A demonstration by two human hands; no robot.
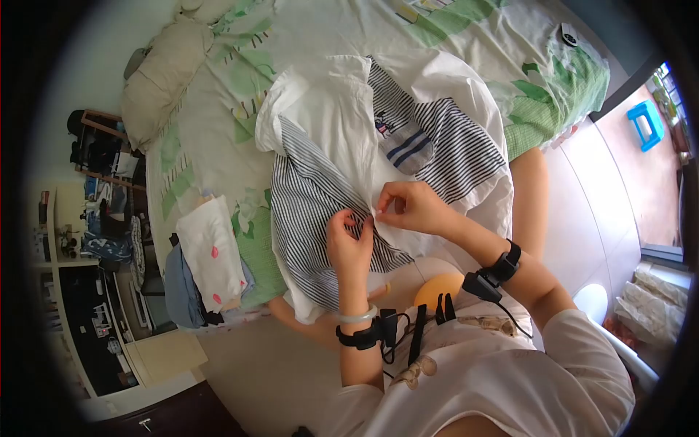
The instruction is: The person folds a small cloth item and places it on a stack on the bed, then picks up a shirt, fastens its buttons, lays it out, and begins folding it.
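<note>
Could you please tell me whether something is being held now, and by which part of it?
Yes, the white-and-striped shirt. The left grip and the right grip pinch it close together, at its white front edge.

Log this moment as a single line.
left hand: pinching striped shirt at front | right hand: pinching it alongside | striped shirt: partly spread on bed | folded clothes: at bed edge

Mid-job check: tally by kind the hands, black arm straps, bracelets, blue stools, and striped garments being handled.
Hands: 2, left hand and right hand
Black arm straps: 2
Bracelet: 1
Blue stool: 1
Striped garment: 1
Total: 7
</note>
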